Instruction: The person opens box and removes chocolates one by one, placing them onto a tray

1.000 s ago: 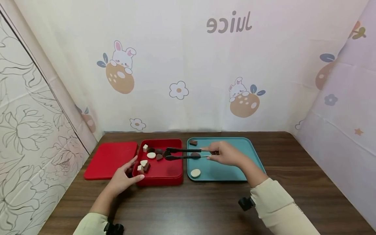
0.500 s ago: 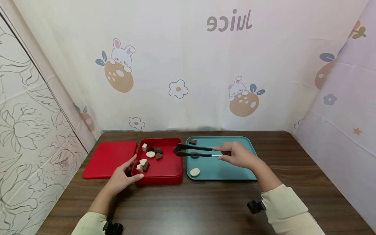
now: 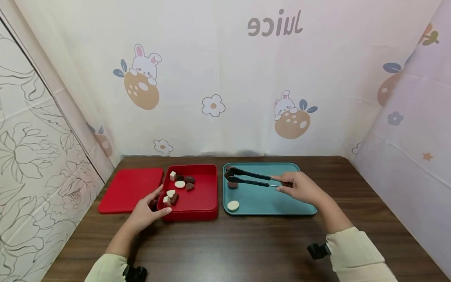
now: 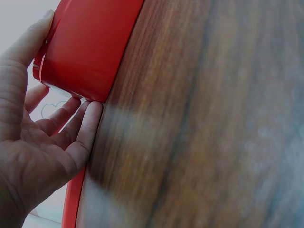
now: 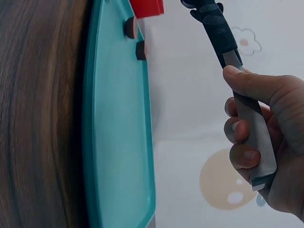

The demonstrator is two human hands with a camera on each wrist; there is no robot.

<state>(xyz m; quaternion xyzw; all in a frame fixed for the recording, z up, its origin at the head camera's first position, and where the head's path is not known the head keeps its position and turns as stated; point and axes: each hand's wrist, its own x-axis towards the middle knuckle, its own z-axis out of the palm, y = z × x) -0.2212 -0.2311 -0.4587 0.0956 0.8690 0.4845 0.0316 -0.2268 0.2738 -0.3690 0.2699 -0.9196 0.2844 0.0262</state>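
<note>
tongs (image 3: pixel 251 174) hang over the left end of the blue tray (image 3: pixel 269 200), the thumb and fingers of the right hand (image 3: pixel 298 188) clamped on them; a dark piece (image 3: pixel 228 175) seems to sit between their tips, too small to be sure. on the tray, near its left edge, lie a brown oval (image 3: pixel 232 185) and a white oval (image 3: pixel 233 205), with a brown block (image 5: pixel 141 50) behind, partly hidden in the head view. the left hand (image 3: pixel 146 210) touches the left front corner of the red box (image 3: pixel 195 216), its thumb and fingers apart. inside lie brown and white pieces (image 3: pixel 180 184); the lid (image 3: pixel 130 190) is just beside it
</note>
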